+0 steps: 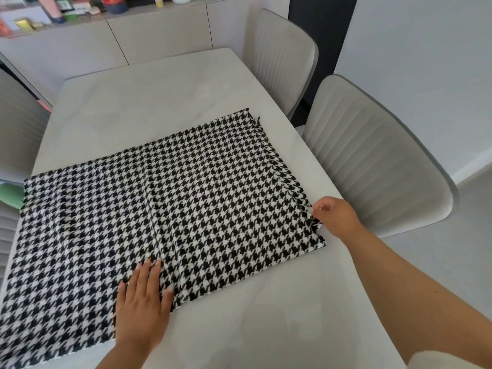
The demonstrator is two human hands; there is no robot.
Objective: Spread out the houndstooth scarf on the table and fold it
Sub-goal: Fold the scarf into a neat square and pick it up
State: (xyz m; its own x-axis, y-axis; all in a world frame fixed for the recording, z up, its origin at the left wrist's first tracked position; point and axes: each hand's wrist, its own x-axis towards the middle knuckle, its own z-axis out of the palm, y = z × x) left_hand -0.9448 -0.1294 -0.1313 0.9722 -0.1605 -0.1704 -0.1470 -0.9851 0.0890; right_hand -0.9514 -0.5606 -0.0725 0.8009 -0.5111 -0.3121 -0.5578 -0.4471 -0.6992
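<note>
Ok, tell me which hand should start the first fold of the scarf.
Probably the right hand: it already pinches the houndstooth scarf at its right edge, near the close corner, ready to lift. The left hand lies flat with straight fingers on the cloth, better placed to hold it down.

My right hand (336, 217) hides its fingertips at the scarf (149, 203) edge; the scarf's left end is cropped by the frame.

Home dining room: pale table (149, 102) with ribbed upholstered chairs (372, 161) around it, low sideboard (159, 35) along the wall behind, its top cluttered with household bottles and boxes (26, 23).
</note>
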